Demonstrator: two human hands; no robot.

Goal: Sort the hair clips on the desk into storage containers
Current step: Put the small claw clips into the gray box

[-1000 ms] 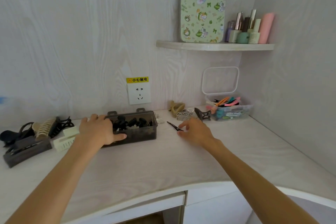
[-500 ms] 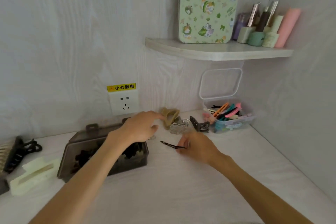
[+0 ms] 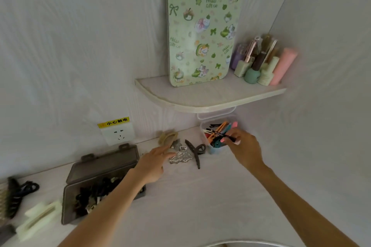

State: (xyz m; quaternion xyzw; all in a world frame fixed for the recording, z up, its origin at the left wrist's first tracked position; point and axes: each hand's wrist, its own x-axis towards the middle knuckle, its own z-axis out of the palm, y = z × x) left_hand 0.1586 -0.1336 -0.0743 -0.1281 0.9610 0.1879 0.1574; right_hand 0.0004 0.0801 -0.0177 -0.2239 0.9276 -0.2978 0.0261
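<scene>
White desk [image 3: 200, 206], back right corner under the shelf: right hand [image 3: 244, 147] pinched on a thin black hair clip [image 3: 225, 136] over the clear container [image 3: 204, 138], best released low and flat among the slim clips; left hand [image 3: 154, 163], fingers apart, reaches the clear butterfly clip [image 3: 180, 157].

Pale wood-grain walls [image 3: 70, 46] meet a corner shelf [image 3: 210, 98] — white desk [image 3: 200, 206] below.

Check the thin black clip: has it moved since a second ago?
Yes. The thin black hair clip left the desk; the right hand carried it rightward to the clear container of colourful clips.
</scene>
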